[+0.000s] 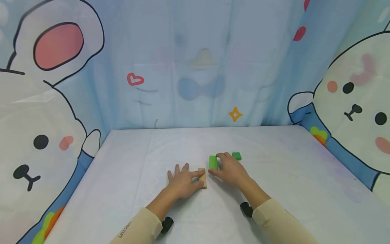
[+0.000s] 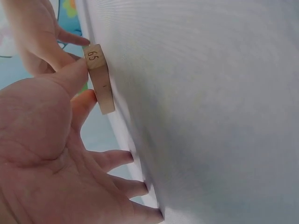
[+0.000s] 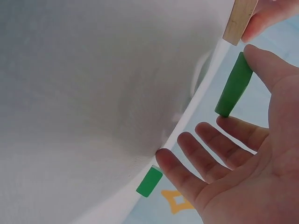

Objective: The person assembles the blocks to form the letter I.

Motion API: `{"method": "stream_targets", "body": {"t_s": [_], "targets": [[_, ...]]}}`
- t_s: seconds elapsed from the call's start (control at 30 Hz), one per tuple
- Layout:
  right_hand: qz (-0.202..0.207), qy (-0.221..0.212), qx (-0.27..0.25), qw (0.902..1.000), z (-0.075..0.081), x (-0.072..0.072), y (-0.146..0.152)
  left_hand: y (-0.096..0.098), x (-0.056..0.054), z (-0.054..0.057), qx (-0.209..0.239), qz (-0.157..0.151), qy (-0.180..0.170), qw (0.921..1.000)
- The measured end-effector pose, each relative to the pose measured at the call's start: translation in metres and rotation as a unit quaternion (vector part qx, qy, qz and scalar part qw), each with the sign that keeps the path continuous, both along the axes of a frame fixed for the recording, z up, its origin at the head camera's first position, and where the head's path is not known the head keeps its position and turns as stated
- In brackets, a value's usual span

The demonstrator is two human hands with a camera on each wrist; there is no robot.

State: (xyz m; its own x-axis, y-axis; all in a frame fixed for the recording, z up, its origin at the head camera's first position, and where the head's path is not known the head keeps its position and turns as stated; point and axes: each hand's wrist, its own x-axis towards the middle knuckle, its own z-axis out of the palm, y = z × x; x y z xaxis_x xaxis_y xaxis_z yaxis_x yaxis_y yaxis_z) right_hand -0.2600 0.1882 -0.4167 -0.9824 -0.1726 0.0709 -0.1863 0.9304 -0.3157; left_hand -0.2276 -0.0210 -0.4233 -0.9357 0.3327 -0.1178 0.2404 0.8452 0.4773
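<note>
A light wooden block (image 1: 202, 179) numbered 65 on its end lies on the white table. My left hand (image 1: 183, 183) touches it with thumb and index finger, the other fingers spread on the cloth. In the left wrist view, both fingertips meet the upper edge of the wooden block (image 2: 100, 84). Just beyond lies a bright green block (image 1: 213, 162). My right hand (image 1: 230, 169) holds that green block (image 3: 235, 86) lengthwise, thumb at the near end and index finger at the far end. Its remaining fingers are extended.
Behind the right hand lies a second, darker green block (image 1: 236, 156), apart from the others. The white tablecloth (image 1: 137, 162) reaches back to a blue cartoon curtain (image 1: 195, 95). Black wrist cameras hang under the left (image 1: 167, 224) and right (image 1: 246, 209) wrists.
</note>
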Motion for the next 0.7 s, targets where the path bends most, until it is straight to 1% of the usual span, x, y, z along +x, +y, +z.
{"method": "stream_targets", "body": {"t_s": [0.4, 0.7], "targets": [[0.000, 0.002, -0.002, 1.0000, -0.0007, 0.0059, 0.0006, 0.0002, -0.0005, 0.0006, -0.006, -0.002, 0.004, 1.0000], [-0.005, 0.001, -0.013, 0.9999, -0.0034, 0.0094, 0.0026, 0.0000, -0.0003, 0.0011, -0.004, -0.004, 0.004, 1.0000]]}}
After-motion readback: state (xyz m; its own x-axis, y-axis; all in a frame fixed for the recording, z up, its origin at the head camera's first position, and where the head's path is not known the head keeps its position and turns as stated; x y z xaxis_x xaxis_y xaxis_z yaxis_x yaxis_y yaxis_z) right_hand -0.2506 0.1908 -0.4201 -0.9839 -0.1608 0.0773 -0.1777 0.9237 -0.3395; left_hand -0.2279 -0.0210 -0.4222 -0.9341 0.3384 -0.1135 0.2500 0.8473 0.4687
